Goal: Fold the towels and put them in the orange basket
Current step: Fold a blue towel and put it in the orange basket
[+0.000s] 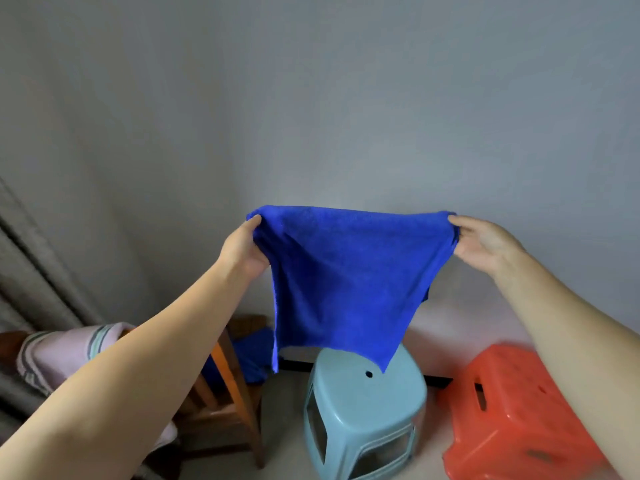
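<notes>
A bright blue towel (pixel 346 278) hangs in the air in front of the wall, stretched wide along its top edge. My left hand (pixel 244 249) grips its top left corner and my right hand (pixel 485 242) pinches its top right corner. Its lower edge dangles just above a pale blue plastic stool (pixel 363 407). More blue towel cloth (pixel 254 355) lies crumpled on a wooden chair (pixel 239 393) at lower left. An orange-red plastic item (pixel 512 410) stands upside down on the floor at lower right, like a stool; I cannot tell whether it is the basket.
A grey curtain (pixel 31 271) hangs along the left edge. A pinkish striped cloth (pixel 69 351) lies at the left beside the chair. A plain grey wall (pixel 346 98) fills the background, with a dark strip along its base behind the stools.
</notes>
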The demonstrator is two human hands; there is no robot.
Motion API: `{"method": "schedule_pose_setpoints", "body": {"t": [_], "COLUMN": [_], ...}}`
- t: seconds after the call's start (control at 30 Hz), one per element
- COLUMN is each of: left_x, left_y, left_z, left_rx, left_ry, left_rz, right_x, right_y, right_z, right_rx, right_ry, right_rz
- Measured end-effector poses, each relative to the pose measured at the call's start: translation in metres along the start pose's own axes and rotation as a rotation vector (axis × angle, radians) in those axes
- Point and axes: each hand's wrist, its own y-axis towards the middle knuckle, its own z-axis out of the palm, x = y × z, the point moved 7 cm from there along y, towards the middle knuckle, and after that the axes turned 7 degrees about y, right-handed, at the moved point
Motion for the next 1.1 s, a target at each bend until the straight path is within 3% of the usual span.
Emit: {"method": "schedule_pose_setpoints", "body": {"t": [0.1,0.23,0.43,0.57,0.77,0.87,0.97,1.1], "left_x": [-0.008,-0.012,-0.022,-0.021,-0.021,-0.021,-0.023,-0.025], "left_y": [-0.003,-0.005,0.004,0.005,0.003,0.005,0.006,0.007], "left_z": [0.010,0.011,-0.029,-0.046,-0.044,-0.047,-0.053,-0.058], "left_rx": [0.031,0.009,-0.159,-0.225,-0.222,-0.257,-0.309,-0.411], "left_ry": [0.016,0.058,0.121,0.221,0.345,0.340,0.303,0.296], "left_rz": [0.027,0.014,0.031,0.034,0.056,0.054,0.060,0.086], "right_x": [-0.018,-0.066,-0.039,-0.030,-0.036,-0.043,-0.041,-0.046], "right_y": [0.005,0.001,0.008,0.013,0.008,-0.003,-0.010,-0.025], "right_z": [-0.005,-0.012,-0.006,0.004,0.005,0.006,0.011,0.021], "right_rx": [-0.006,-0.112,-0.218,-0.191,-0.180,-0.065,0.132,0.370], "right_ry": [0.139,-0.205,-0.412,-0.597,-0.735,-0.583,-0.435,-0.628], "right_rz": [-0.069,0.073,-0.024,-0.051,0.171,0.326,0.302,0.373]}}
